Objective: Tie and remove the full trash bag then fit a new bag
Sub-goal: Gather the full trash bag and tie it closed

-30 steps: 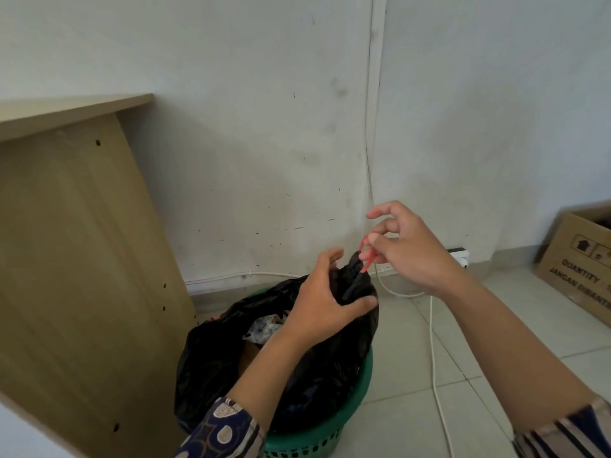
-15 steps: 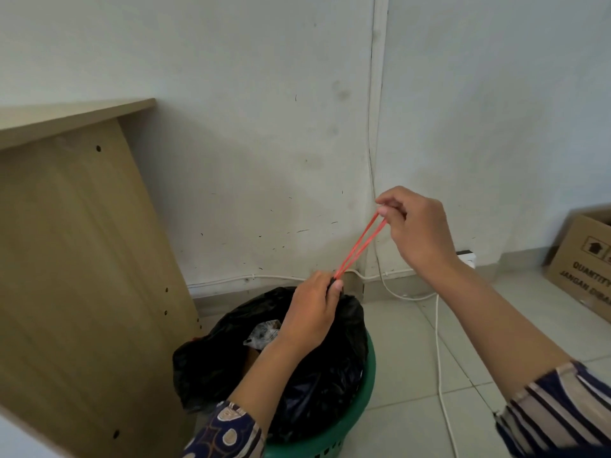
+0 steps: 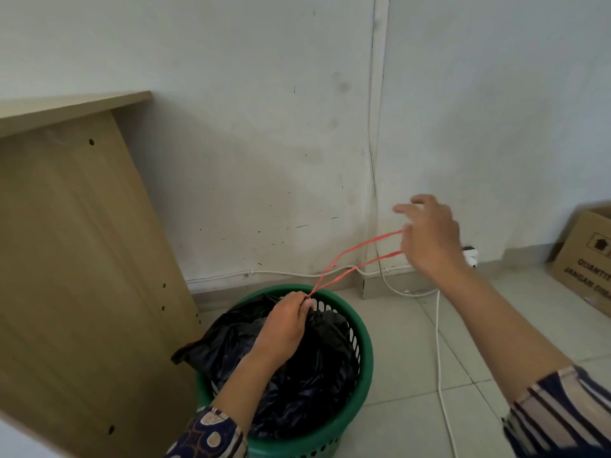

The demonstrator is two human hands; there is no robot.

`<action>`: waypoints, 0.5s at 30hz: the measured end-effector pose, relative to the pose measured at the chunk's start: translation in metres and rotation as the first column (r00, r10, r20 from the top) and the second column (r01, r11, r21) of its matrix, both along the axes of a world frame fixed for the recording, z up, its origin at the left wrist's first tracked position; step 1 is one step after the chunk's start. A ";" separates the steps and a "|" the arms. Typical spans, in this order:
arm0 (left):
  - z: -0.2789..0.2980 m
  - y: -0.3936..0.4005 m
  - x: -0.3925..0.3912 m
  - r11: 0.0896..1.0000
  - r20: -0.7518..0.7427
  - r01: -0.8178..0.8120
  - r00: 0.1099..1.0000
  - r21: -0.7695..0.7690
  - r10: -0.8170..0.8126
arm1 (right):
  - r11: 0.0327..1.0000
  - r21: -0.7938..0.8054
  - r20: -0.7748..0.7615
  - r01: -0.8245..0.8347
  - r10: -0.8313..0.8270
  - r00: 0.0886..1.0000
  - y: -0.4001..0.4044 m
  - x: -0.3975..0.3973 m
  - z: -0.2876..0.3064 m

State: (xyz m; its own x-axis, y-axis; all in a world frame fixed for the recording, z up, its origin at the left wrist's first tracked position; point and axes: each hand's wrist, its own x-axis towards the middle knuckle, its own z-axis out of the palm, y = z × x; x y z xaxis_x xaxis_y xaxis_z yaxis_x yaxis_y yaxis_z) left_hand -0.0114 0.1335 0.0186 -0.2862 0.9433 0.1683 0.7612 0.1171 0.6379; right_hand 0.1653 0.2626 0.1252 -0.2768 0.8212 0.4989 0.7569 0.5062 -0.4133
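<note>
A black trash bag [image 3: 297, 375] sits inside a green slotted plastic bin [image 3: 362, 365] on the tiled floor. My left hand [image 3: 287, 325] pinches the gathered neck of the bag together with one end of a red rubber band [image 3: 355, 262]. The band stretches up and to the right as two strands. My right hand [image 3: 429, 239], blurred, holds the far end of the band with the fingers partly spread, well above and right of the bin.
A tan wooden desk side panel [image 3: 76, 276] stands close on the left of the bin. The white wall is just behind. A white cable [image 3: 441, 375] runs over the floor to a wall socket [image 3: 469, 256]. A cardboard box [image 3: 585, 262] stands at the far right.
My right hand pulled the red band out longer, to the right and lower. My left hand and the bag neck dropped deeper into the bin, so the green rim now shows behind them.
</note>
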 end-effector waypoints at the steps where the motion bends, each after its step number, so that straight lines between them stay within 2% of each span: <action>1: -0.001 0.000 0.000 1.000 -0.002 0.004 1.000 -0.001 -0.004 | 0.995 0.077 0.065 -0.070 0.065 0.996 -0.008 -0.006 -0.009; 2: -0.002 0.000 0.000 1.000 -0.003 0.007 1.000 -0.005 -0.007 | 0.977 0.114 0.108 -0.178 0.166 0.980 -0.017 -0.014 -0.017; 3: -0.003 0.000 0.001 1.000 -0.005 0.010 1.000 -0.002 -0.010 | 0.952 0.084 0.156 -0.294 0.279 0.948 -0.028 -0.021 -0.023; 5: -0.003 0.001 0.005 1.000 -0.006 0.021 1.000 0.021 -0.021 | 0.890 -0.106 0.243 -0.443 0.455 0.857 -0.048 -0.035 -0.037; 6: -0.002 0.001 0.006 0.999 0.000 0.029 1.000 0.035 -0.029 | 0.865 -0.190 0.270 -0.464 0.500 0.823 -0.053 -0.040 -0.045; 8: 0.000 0.000 0.009 0.997 0.005 0.043 0.999 0.061 -0.043 | 0.856 -0.275 0.314 -0.437 0.510 0.801 -0.057 -0.047 -0.058; 9: 0.000 -0.001 0.008 0.996 0.003 0.047 0.999 0.074 -0.047 | 0.871 -0.269 0.337 -0.411 0.485 0.807 -0.056 -0.049 -0.062; 11: -0.001 -0.004 0.006 0.995 0.011 0.055 0.998 0.089 -0.056 | 0.905 -0.200 0.349 -0.377 0.425 0.835 -0.054 -0.050 -0.066; 15: -0.006 -0.007 0.004 0.992 0.004 0.060 0.998 0.112 -0.061 | 0.908 -0.116 0.293 -0.402 0.418 0.860 -0.047 -0.048 -0.071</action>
